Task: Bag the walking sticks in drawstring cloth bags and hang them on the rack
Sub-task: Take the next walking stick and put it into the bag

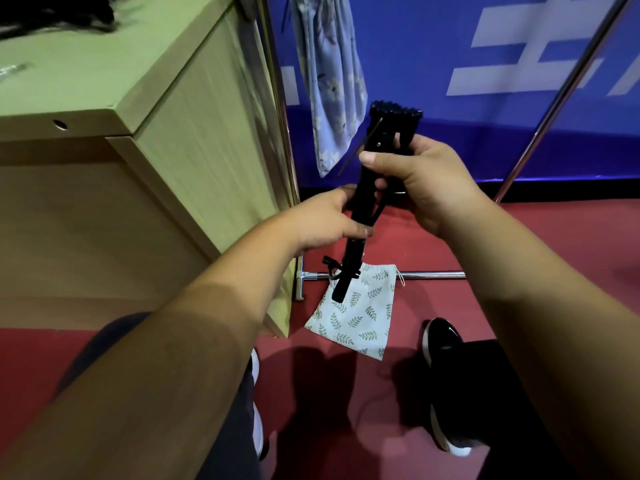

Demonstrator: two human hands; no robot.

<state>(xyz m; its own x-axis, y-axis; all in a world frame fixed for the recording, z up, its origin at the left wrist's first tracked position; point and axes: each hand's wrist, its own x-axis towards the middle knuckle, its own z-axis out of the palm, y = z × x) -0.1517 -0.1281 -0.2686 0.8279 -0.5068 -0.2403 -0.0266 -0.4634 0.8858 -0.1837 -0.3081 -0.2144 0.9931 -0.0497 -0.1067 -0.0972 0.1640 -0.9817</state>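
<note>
Black folded walking stick (pixel 362 200) held tilted above the red floor (pixel 554 254) | left hand (pixel 322 220) curled round its lower shaft | right hand (pixel 426 178) gripping the upper part | white leaf-print drawstring cloth bag (pixel 356 317) on the floor below, top at the chrome rack base bar (pixel 433 274) | blue floral cloth bag (pixel 332 81) hangs by the pale wooden counter (pixel 194 116)

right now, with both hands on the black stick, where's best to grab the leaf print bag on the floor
I'd take the leaf-print bag by its gathered mouth, the end lying by the rack's base bar, coming from above on the right. It lies flat on the floor, so only the puckered hem and the cord loop at that corner offer something to pinch.
</note>
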